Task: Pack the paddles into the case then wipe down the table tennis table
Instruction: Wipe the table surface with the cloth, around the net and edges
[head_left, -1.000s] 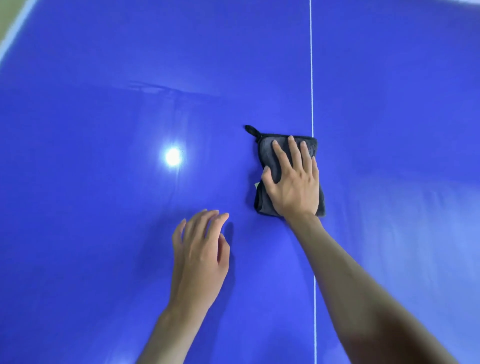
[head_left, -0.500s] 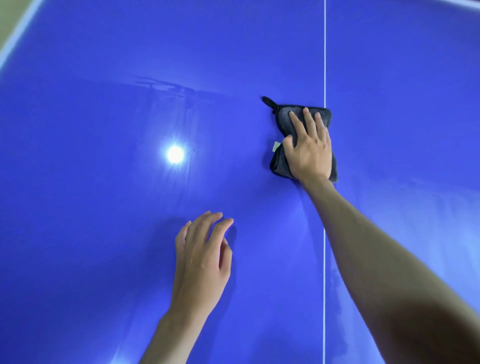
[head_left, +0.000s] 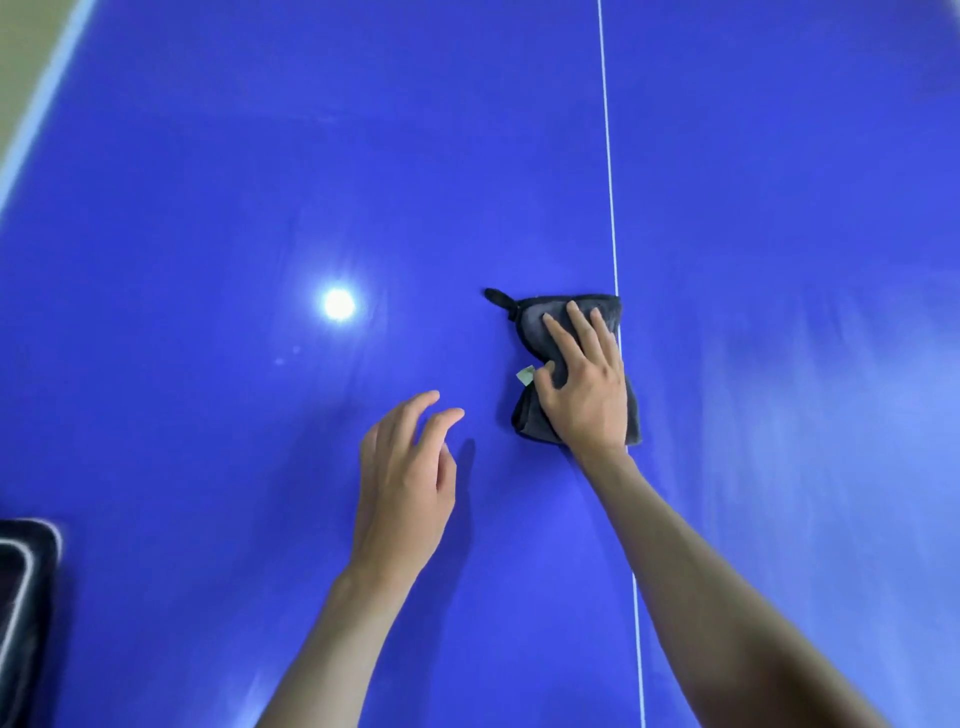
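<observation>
A glossy blue bench (head_left: 208, 208) is seen, divided by a thin white line (head_left: 608, 156) and edged in white at the far left. A folded dark grey cloth (head_left: 540, 322) is laid flat just beside that line. A black case (head_left: 23, 597) is set at the lower left edge.

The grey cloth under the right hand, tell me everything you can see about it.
The grey cloth is a dark grey, soft-looking wiping cloth with black edging, folded into a rough rectangle and pinched in at the middle. A black hanging loop sticks out of its far left corner and a small pale tag shows on its left edge. It lies flat on the blue table tennis table, its right edge on the white centre line. The right hand presses on it, fingers straight.
</observation>
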